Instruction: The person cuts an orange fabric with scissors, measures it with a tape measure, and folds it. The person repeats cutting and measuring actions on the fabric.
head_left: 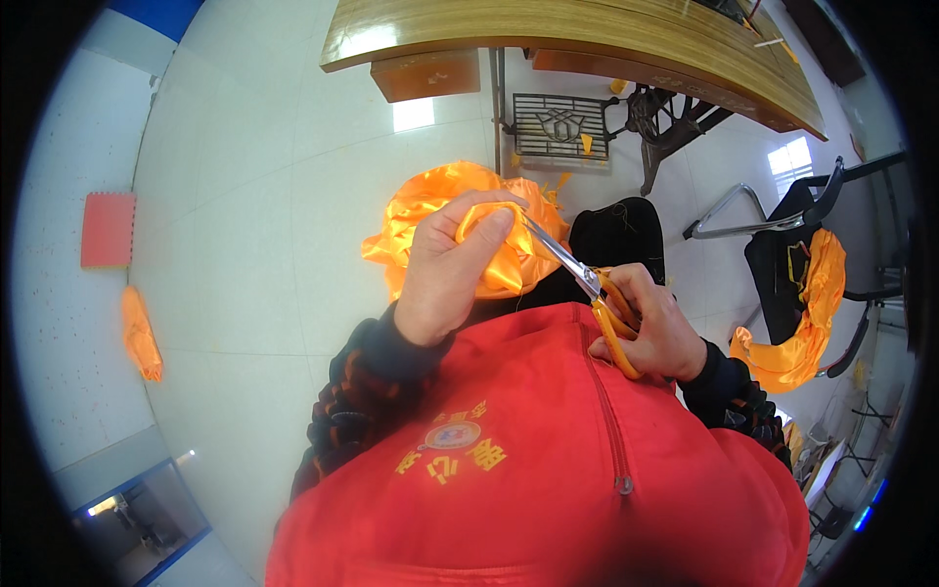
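Shiny orange satin cloth point(430, 191) lies bunched before me over my lap. A fold of it is pinched between the thumb and fingers of my left hand point(448, 259). My right hand point(655, 328) has its fingers through the orange-yellow handles of a pair of scissors point(562, 256). The metal blades point up and left, and their tips reach the cloth beside my left fingertips. Whether the blades are apart at the tip is too small to tell. A red apron point(528, 411) with a zip covers my front.
Ahead stands a wooden sewing table point(587, 34) with an iron treadle point(559, 127) beneath. At right, orange cloth point(812, 323) drapes over a black chair point(778, 264). By the left wall are a red pad point(108, 230) and another orange cloth piece point(140, 333).
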{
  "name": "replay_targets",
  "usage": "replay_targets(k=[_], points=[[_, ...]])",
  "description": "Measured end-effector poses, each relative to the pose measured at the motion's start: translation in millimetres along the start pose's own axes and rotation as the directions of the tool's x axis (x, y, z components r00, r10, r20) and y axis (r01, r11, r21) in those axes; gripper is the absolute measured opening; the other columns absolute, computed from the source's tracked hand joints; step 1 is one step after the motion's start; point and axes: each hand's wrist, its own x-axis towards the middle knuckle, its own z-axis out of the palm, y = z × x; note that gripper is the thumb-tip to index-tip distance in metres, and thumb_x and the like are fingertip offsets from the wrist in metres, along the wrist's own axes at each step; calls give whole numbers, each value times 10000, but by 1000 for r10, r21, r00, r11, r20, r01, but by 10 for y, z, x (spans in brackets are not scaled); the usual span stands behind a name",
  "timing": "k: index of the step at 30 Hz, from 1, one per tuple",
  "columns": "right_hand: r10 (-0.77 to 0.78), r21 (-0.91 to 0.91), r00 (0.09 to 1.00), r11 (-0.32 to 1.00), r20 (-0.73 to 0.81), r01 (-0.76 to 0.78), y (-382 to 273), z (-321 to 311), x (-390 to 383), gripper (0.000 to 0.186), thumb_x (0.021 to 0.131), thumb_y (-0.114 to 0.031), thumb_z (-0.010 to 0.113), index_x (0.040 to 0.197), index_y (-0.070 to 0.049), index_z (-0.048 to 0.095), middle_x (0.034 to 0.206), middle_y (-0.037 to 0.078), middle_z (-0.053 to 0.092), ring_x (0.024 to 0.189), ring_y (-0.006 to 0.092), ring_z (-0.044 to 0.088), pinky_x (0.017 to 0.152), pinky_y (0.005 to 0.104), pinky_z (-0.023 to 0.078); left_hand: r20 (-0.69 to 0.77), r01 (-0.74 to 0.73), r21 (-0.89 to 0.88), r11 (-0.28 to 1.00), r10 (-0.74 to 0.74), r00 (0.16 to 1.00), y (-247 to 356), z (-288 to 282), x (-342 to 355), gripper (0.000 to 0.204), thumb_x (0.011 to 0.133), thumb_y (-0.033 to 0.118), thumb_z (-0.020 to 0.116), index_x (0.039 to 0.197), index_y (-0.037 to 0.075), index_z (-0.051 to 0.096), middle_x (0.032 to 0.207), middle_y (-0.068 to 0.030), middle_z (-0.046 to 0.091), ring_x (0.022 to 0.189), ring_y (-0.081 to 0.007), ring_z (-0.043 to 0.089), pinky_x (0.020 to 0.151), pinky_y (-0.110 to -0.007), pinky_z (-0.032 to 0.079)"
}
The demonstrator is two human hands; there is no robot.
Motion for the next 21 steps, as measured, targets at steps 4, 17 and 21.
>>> replay_targets(k=[4,17,21], points=[[8,-7,1000,1000,-6,-8,13,6,10,643,638,-153,843,1114,-52,422,680,12,460,565,100,397,526,245,362,-7,26,-25,999,-26,1000,2,-1,-4,187,920,63,545,1074,-14,620,1002,-23,612,908,-62,530,830,-206,429],[73,4,997,997,-18,-73,-36,4,58,625,621,-253,857,1035,-46,438,666,57,455,542,199,469,522,281,395,6,52,-15,999,-52,999,-6,-1,4,193,915,63,553,1077,-14,624,1017,-23,616,919,-60,532,831,-203,428],[83,45,996,996,-24,-82,-25,21,71,575,647,-194,837,1036,-47,439,680,40,472,554,150,456,529,261,390,-1,46,-16,999,-46,999,-16,5,7,195,915,63,554,1079,-15,626,1013,-19,615,915,-58,532,826,-200,430]])
